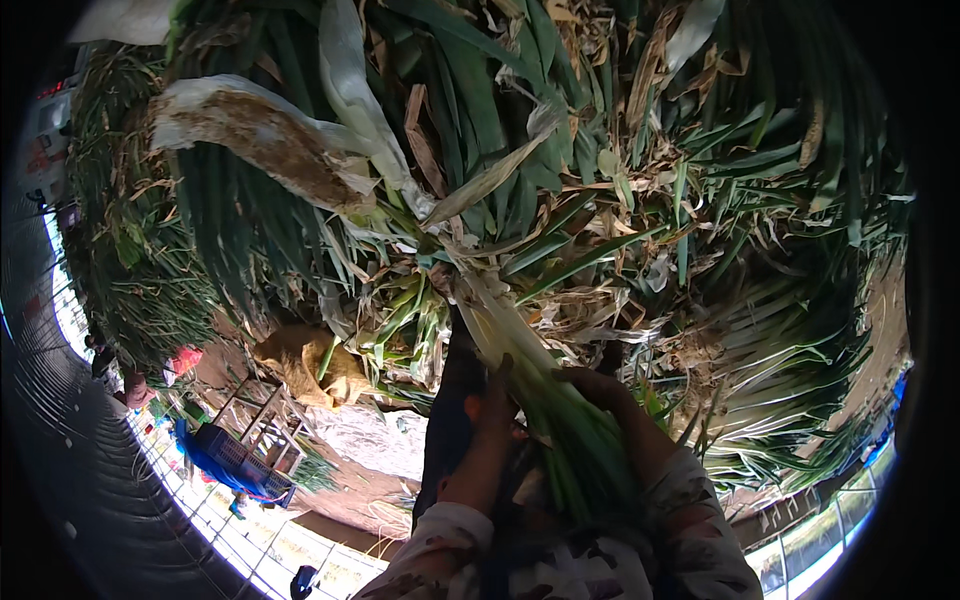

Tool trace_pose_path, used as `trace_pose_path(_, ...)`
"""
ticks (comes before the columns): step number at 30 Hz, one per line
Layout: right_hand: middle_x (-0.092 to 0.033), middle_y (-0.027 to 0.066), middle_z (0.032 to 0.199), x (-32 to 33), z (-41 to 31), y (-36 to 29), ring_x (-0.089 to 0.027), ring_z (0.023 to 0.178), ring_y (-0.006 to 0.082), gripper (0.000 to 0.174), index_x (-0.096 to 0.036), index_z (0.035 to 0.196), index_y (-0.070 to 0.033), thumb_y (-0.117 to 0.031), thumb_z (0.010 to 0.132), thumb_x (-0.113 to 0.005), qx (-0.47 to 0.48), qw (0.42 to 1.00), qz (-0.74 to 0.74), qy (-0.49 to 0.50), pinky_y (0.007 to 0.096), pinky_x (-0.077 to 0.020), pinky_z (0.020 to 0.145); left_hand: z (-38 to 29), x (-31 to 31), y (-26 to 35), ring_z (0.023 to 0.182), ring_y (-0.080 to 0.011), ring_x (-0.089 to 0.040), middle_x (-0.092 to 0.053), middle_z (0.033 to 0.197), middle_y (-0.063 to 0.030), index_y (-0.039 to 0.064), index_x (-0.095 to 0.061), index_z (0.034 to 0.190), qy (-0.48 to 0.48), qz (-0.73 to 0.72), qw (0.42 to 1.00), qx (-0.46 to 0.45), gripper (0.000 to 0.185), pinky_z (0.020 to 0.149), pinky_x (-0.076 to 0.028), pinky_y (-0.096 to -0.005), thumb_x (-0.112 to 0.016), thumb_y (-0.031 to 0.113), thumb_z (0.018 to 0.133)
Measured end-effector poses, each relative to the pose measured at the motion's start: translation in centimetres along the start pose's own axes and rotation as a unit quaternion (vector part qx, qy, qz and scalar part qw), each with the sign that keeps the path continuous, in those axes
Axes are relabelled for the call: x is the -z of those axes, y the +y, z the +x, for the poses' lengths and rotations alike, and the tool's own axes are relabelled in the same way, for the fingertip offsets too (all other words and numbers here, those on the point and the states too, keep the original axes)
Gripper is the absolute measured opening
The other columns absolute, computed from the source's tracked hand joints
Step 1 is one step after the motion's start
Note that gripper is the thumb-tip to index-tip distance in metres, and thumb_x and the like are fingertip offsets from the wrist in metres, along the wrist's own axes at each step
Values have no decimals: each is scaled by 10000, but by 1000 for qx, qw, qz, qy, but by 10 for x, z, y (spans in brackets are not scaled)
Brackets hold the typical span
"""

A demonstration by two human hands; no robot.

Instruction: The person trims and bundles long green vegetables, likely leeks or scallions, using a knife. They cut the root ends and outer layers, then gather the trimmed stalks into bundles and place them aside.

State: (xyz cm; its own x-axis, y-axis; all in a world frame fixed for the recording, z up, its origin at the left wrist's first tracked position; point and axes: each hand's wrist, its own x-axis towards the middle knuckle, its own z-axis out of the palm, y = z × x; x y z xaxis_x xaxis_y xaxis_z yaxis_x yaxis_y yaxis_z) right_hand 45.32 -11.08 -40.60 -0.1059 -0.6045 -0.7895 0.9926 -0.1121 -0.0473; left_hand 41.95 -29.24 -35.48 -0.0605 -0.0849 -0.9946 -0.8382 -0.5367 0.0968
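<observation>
A bundle of green onions (540, 382) with pale stalks and dark green leaves lies between my hands, its pale end pointing away and its leaves towards my body. My left hand (495, 401) grips it from the left side. On the right, my right hand (600, 386) is closed round the leafy part. Beyond the pale end lie loose peeled leaves, with a dry, brown-stained outer leaf (255, 139) at the upper left. Heaped long green leaves (465, 97) fill the area ahead. My fingers are partly hidden by shadow and leaves.
Cleaned onions (772, 367) with white stalks are laid out at the right. Dry leaf scraps (592, 307) cover the middle. A brown cloth sack (307, 364), a wooden frame (262, 427) and a dark plastic crate (240, 457) are at the lower left. Another leafy heap (142, 247) stands far left.
</observation>
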Motion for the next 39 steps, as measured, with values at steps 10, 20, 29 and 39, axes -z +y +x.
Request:
trace_pose_path(10, -578, 208, 1071, -16, 13, -26, -595, 917, 303, 402, -642, 1122, -125, -376, 816, -576, -22, 964, -253, 72, 391, -464, 817, 54, -20, -18, 977, -309, -563, -514, 1166, -189, -16, -270, 1329, 188, 230, 931, -213, 851, 818, -489, -361, -788, 188, 684)
trace_pose_path(20, -649, 173, 1018, -62, -199, -36, -627, 900, 257, 686, -583, 1141, 36, -428, 656, -724, -124, 959, -218, 134, 360, -480, 809, -121, -42, -84, 999, -337, -558, -517, 1174, -235, -52, -262, 1317, 49, 241, 963, -107, 885, 878, -457, -380, -782, 266, 674)
trace_pose_path(29, -626, 98, 1060, -81, -494, 22, -587, 953, 164, 575, -539, 1199, 7, -171, 690, -738, 44, 935, 20, 352, 296, -472, 821, -330, -198, -155, 1007, -309, -536, -446, 1171, -202, 3, -111, 1313, -229, 260, 938, -18, 946, 809, -505, -370, -787, 166, 672)
trace_pose_path(39, -615, 110, 1024, -84, -502, 140, -607, 864, 214, 540, -524, 1185, 3, -275, 726, -581, 403, 785, 274, 383, 345, -506, 748, -369, -286, -113, 1133, -351, -446, -374, 1301, -242, -35, -277, 1348, -389, 467, 607, -513, 801, 926, -384, -449, -727, 231, 740)
